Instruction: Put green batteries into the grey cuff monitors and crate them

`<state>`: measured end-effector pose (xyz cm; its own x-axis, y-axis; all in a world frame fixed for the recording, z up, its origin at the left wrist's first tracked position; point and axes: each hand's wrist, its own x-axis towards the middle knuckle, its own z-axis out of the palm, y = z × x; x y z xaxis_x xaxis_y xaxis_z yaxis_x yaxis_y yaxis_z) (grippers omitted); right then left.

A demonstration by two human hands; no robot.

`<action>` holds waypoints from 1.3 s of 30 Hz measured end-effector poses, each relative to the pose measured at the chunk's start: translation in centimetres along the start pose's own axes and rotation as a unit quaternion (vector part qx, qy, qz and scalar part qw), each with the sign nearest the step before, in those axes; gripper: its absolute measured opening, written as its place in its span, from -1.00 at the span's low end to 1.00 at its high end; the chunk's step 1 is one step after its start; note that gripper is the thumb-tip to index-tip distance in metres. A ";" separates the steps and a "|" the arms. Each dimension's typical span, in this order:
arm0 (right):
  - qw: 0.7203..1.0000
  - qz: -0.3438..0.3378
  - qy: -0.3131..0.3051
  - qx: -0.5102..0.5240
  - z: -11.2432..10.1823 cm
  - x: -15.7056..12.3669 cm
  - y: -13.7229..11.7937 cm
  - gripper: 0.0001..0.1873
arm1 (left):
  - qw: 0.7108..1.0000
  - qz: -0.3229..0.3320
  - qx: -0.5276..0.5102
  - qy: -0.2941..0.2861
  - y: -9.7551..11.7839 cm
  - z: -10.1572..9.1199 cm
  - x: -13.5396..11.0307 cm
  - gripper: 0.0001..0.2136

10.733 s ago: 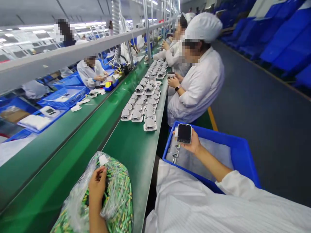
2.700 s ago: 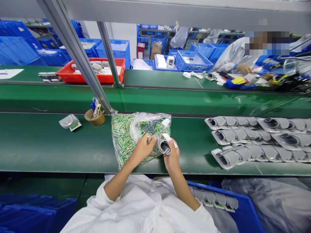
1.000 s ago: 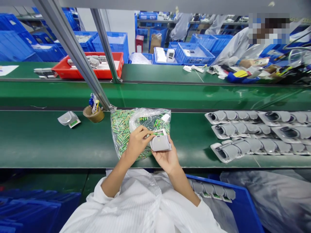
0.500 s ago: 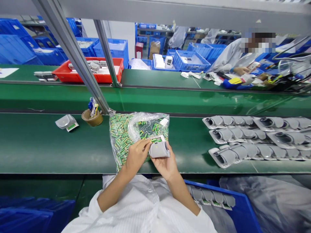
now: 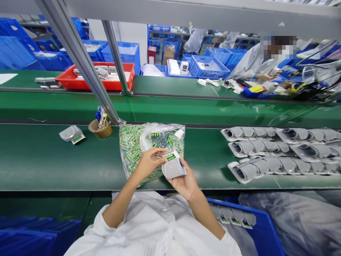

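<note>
Clamped in right hand, palm up, over green table near edge: grey cuff. At its slot of green batteries: left hand, fingertips pinching or merely pressing, unclear. Just behind: clear bag. Rightward: rows of cuffs, cut off by frame.

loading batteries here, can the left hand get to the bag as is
Probably yes: the left hand lies over the bag, nothing between, though its fingers are at the device in the right hand.
</note>
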<state>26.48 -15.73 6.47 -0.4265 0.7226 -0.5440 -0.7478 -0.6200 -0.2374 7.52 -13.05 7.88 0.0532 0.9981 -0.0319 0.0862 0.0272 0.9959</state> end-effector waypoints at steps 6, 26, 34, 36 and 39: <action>1.000 0.016 -0.018 -0.012 -0.4 -0.2 -0.2 -0.67 | 1.000 -0.011 -0.026 -0.007 -0.1 0.4 -0.4 -0.65; 0.802 -0.427 0.134 -0.397 0.3 2.8 -2.3 -0.39 | 0.930 -0.159 -0.326 -0.052 -0.7 3.1 1.4 -0.47; 0.945 -0.267 0.099 -0.160 -0.6 4.3 -0.4 -0.46 | 0.999 0.004 -0.013 0.030 -2.0 3.8 1.0 -0.62; 0.966 -0.223 0.093 -0.089 -0.5 5.0 -0.3 -0.53 | 0.995 0.055 0.046 0.074 -2.9 4.3 0.7 -0.61; 0.971 -0.216 0.099 -0.008 -0.6 5.5 -0.8 -0.66 | 0.974 0.138 0.139 0.112 -4.4 4.0 -0.9 -0.63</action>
<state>24.99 -11.43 3.17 0.0326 0.8443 -0.5348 -0.8261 -0.2784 -0.4899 11.12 -14.27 3.21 -0.1035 0.9530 0.2847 0.3670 -0.2294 0.9015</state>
